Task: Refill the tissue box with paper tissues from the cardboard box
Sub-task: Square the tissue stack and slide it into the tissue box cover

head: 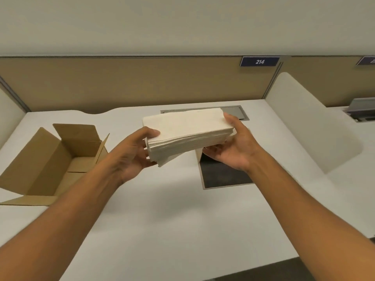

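A thick stack of white paper tissues (186, 130) is held above the desk between both hands. My left hand (132, 153) grips its left end, thumb on top and fingers beneath. My right hand (233, 147) grips the right end the same way. An open brown cardboard box (46, 159) lies at the left of the desk, flaps spread, with nothing visible inside. Under the stack and my right hand I see part of a pale box wall (198, 155) and a flat dark panel with a light frame (223, 175); the stack hides the tissue box itself.
The white desk (162, 209) ends at a tan partition (121, 82) with a blue "214" label (259, 61). A grey cable hatch (235, 111) lies behind the stack. A white side divider (308, 122) stands to the right, with a neighbouring desk beyond.
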Available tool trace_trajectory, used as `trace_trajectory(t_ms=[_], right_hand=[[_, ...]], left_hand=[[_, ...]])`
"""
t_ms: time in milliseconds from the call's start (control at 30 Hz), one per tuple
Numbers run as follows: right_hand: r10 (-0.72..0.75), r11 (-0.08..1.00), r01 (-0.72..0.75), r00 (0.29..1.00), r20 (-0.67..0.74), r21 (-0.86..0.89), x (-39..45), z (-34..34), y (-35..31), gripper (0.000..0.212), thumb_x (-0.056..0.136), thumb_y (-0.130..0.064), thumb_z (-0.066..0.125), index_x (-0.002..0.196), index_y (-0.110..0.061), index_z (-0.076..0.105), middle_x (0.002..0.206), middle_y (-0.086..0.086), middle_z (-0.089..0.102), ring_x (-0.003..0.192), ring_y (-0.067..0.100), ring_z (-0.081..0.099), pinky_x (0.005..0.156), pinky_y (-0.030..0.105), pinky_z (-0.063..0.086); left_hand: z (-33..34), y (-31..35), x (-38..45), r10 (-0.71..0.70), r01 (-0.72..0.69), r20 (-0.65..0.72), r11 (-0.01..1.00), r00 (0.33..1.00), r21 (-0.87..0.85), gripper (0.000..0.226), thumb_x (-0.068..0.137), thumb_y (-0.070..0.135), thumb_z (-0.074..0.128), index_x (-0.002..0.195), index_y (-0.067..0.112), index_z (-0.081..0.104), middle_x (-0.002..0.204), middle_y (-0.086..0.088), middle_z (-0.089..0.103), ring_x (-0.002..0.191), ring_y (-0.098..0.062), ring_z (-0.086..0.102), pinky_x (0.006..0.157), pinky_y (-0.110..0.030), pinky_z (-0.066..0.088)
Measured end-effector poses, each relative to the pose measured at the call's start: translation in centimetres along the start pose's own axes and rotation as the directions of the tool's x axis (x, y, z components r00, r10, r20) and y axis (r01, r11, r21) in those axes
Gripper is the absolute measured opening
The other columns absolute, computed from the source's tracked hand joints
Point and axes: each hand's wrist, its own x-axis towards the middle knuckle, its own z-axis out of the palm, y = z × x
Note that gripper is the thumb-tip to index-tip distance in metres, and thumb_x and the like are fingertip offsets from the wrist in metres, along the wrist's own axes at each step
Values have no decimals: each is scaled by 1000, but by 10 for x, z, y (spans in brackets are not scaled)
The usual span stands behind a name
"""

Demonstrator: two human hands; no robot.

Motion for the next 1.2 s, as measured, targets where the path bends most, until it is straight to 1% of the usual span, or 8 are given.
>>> trace_trajectory(t_ms=[167,267,367,533,833,967,1067,1200], right_hand=[[34,997,-28,996,82,-71,-3,-54,-26,53,83,-25,83,130,-12,63,124,19,67,115,37,68,100,49,57],[78,993,-70,994,77,-100,4,-75,-27,48,82,-21,85,123,-12,64,127,22,66,121,39,66,96,51,59],[112,984,-103,992,56,-146,14,-93,-24,51,82,-20,84,128,-15,62,133,22,64,125,39,63,93,51,59],[115,949,-124,992,-50,-288,23,-112,-18,29,91,-25,72,119,-23,67,106,8,78,108,30,67,106,56,51],[173,906,-227,969,-178,-357,40,-150,-10,55,85,-44,77,132,-19,66,111,10,76,102,29,68,81,42,59],[181,891,-222,974,-138,-395,46,-166,-15,54,92,-55,66,133,-20,66,123,8,76,112,29,71,99,50,57],[216,943,-237,970,-115,-232,52,-180,-16,69,95,-62,56,139,-11,61,136,15,69,124,38,67,102,55,55],[251,942,-262,965,-77,-211,56,-200,-7,62,102,-61,41,137,-13,62,128,14,74,121,36,68,110,55,49]], left_hand=[[38,-19,12,-53,54,11,992,999,-112,36,88,32,72,122,22,71,119,-6,68,101,-26,61,73,-37,51],[54,-33,18,-131,123,-25,967,991,-225,23,88,33,73,107,21,76,110,-7,72,97,-28,63,84,-41,53],[59,-49,30,-167,151,-55,963,984,-222,36,87,31,73,121,18,72,114,-9,75,103,-32,69,108,-54,53],[61,-69,57,-223,218,-72,974,972,-67,45,91,33,72,133,16,68,114,-11,77,101,-31,73,101,-57,59],[75,-108,93,-431,431,7,902,902,-21,47,85,38,85,126,19,71,112,-8,76,106,-30,73,93,-60,62],[84,-122,99,-447,446,-10,893,894,-53,46,86,34,85,126,16,72,109,-8,80,104,-27,75,91,-55,64],[88,-133,101,-460,450,-60,884,886,-127,48,84,34,86,126,16,71,107,-8,78,102,-28,74,94,-56,62],[98,-155,94,-453,438,-140,890,880,-128,52,81,36,89,126,16,71,114,-10,76,108,-30,71,97,-63,58]])
